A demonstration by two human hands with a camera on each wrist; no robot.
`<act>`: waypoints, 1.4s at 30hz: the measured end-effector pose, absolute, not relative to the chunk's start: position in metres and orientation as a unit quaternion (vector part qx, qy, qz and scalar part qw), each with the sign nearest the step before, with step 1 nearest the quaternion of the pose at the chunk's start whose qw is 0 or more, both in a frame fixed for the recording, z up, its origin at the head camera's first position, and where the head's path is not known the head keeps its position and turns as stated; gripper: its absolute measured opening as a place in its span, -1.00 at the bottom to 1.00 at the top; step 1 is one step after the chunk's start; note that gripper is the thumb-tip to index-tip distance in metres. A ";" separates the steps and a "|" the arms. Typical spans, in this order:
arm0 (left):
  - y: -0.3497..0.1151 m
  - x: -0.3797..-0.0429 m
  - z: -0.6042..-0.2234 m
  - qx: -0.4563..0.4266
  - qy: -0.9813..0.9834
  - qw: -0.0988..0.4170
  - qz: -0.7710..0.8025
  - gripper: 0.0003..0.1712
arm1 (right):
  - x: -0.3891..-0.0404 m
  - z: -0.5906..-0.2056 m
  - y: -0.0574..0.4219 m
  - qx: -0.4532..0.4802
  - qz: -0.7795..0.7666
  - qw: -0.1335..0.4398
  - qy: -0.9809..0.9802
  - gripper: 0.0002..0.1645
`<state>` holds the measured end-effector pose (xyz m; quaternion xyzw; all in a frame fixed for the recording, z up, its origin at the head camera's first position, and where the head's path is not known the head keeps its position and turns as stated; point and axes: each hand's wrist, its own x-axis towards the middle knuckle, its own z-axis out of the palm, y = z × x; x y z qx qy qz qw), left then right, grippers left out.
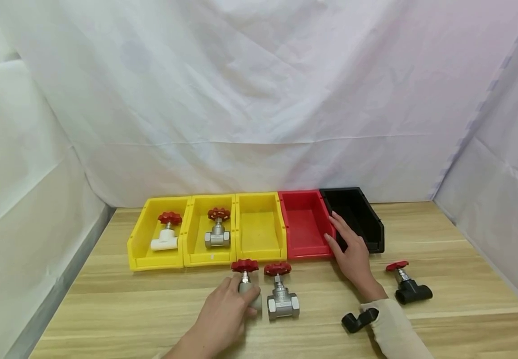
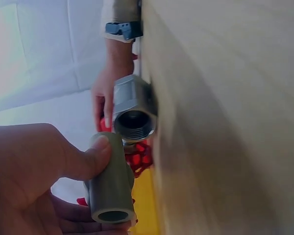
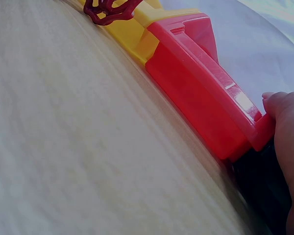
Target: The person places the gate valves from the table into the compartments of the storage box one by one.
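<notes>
My left hand [image 1: 220, 316] holds a grey plastic stop valve [image 2: 110, 186] with a red handwheel [image 1: 244, 266], its thumb lying along the grey pipe body in the left wrist view. To the right of it a larger metal gate valve [image 1: 283, 303], also red-wheeled, stands on the table. My right hand [image 1: 353, 257] reaches over the black bin [image 1: 378, 234], its fairly straight fingers touching the edge of the red bin [image 1: 306, 229]. In the right wrist view the thumb is at the corner of the red bin [image 3: 206, 93].
Three yellow bins [image 1: 261, 229] continue the row leftward; one has a white valve [image 1: 165, 240], another a small metal valve [image 1: 217, 237]. A black valve [image 1: 411, 290] lies beyond my right forearm. A black strapped-on piece [image 1: 360, 320] sits at the right wrist. White cloth [image 1: 259, 99] hangs behind.
</notes>
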<state>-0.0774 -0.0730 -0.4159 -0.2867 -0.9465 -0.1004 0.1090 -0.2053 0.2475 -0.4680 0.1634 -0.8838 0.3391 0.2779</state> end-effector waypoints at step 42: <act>-0.039 -0.183 -0.391 -0.279 -0.940 0.165 -0.102 -0.82 | -0.204 -0.467 0.247 0.159 0.342 0.272 -0.885 -0.31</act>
